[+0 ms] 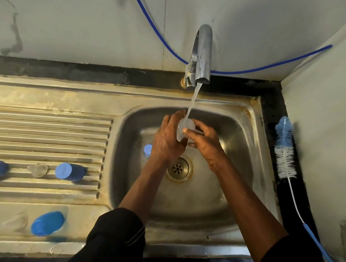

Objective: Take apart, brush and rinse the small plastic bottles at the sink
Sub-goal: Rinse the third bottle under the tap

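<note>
Clear plastic, the bottle [182,130] is held over the middle of the sink [257,145], its mouth up under the water [192,100] that falls from the tap [200,55]. Its long axis runs about from 12 to 6 o'clock, a little tilted.

The left hand [166,141] is on its 9 o'clock side with the fingers curled round the body. The right hand [207,147] is on its 3 o'clock side, with the thumb laid on the wall near the mouth. So both hands grip the same bottle, and this looks like the rinse step.

The brush [284,147] lies at 3 o'clock from the hands, beyond the sink rim on the dark counter. Its bristles are toward 12 o'clock and its thin handle toward 5 o'clock. If brushing comes next, the right hand is the nearer one and the left would have to hold the bottle alone.

At 9 o'clock, on the drainboard [44,123], lie blue parts [70,171] and a clear part [37,170]. One blue cap [148,150] lies in the basin beside the left hand.

No brand, label or writing can be read anywhere.
</note>
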